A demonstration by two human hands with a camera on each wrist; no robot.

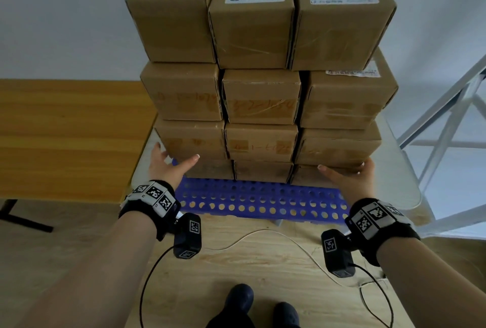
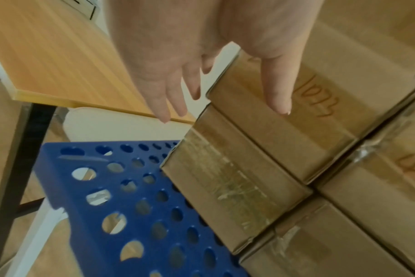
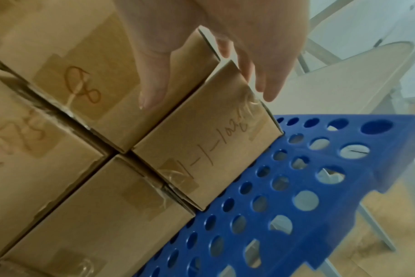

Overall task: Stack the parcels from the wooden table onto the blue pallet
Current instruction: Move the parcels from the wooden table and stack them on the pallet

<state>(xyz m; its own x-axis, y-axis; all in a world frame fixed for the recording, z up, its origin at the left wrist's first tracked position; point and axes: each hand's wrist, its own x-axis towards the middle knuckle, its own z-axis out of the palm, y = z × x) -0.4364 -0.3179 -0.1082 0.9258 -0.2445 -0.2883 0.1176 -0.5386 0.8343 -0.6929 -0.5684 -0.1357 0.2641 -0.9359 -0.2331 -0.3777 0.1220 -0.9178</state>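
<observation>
Brown cardboard parcels [image 1: 260, 96] stand in a tall stack of several layers, three across, on the blue perforated pallet [image 1: 263, 198]. My left hand [image 1: 175, 155] is open at the stack's lower left corner, thumb in front of a low parcel [image 2: 284, 135], fingers beside its left side. My right hand [image 1: 342, 168] is open at the lower right corner. Its thumb lies against the front of a low parcel [image 3: 121, 105], and its fingers reach along the side. In the wrist views the left hand [image 2: 225, 93] and the right hand [image 3: 209, 90] show straight, spread fingers.
The wooden table [image 1: 65, 138] stands to the left of the pallet. A pale rounded tabletop [image 1: 405, 177] lies under the pallet. A white metal frame [image 1: 447, 117] stands to the right. Cables [image 1: 263, 235] run over the floor near my shoes [image 1: 239, 298].
</observation>
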